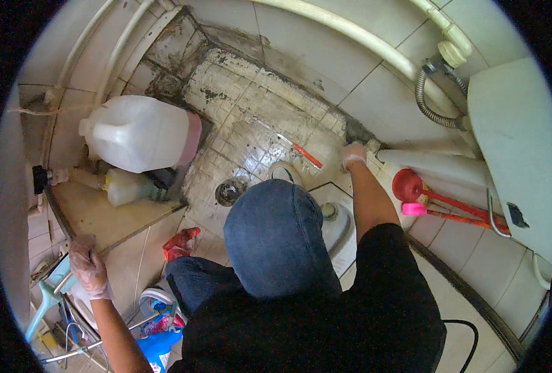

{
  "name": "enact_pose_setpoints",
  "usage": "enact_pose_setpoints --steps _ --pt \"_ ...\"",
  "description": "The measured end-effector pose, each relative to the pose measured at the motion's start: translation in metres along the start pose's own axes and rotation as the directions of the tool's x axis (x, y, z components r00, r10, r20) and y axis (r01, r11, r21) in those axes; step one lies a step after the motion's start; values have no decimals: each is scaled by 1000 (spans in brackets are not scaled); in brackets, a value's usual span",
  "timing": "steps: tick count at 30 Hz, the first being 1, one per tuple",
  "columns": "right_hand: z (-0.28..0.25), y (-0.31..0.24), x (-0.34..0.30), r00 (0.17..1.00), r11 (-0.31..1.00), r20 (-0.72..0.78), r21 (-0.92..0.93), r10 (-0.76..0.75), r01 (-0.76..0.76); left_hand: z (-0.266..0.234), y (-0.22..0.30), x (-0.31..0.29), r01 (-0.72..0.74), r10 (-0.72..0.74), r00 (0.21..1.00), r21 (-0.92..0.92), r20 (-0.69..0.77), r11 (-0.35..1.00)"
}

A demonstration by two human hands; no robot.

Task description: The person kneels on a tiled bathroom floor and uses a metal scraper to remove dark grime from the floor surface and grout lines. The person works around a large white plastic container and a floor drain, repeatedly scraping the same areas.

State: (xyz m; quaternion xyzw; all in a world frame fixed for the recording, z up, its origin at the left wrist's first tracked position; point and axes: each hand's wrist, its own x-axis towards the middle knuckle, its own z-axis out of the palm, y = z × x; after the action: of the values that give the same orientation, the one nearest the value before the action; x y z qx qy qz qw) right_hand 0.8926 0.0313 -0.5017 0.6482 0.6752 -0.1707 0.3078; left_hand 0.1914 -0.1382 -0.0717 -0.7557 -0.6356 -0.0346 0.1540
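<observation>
one right hand, curled, contents unclear; one left hand, half-curled, hold unclear. red-handled tool, upper centre: likely light, stiff, slick if wet; grip handle.

Soft light, slight glare on tiles, black corners

No words, numbers or signs can be read here; the blue package at the lower left carries a pale patch (too small to make out).
</observation>
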Motion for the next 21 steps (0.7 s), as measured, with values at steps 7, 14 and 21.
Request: enact_pose_setpoints --steps 7,14,21 --pt "-46 -8 -35 991 985 113 164 -69 49 -22 -4 -3 24 -24 1000 -12 19 1000" --pt "-46 -7 -50 992 989 -78 106 -99 107 -34 4 -1 40 -40 999 -23 29 999" --pt "-14 -60 20 894 639 -92 731 439 -238 0 0 8 65 -65 996 -4 59 998"
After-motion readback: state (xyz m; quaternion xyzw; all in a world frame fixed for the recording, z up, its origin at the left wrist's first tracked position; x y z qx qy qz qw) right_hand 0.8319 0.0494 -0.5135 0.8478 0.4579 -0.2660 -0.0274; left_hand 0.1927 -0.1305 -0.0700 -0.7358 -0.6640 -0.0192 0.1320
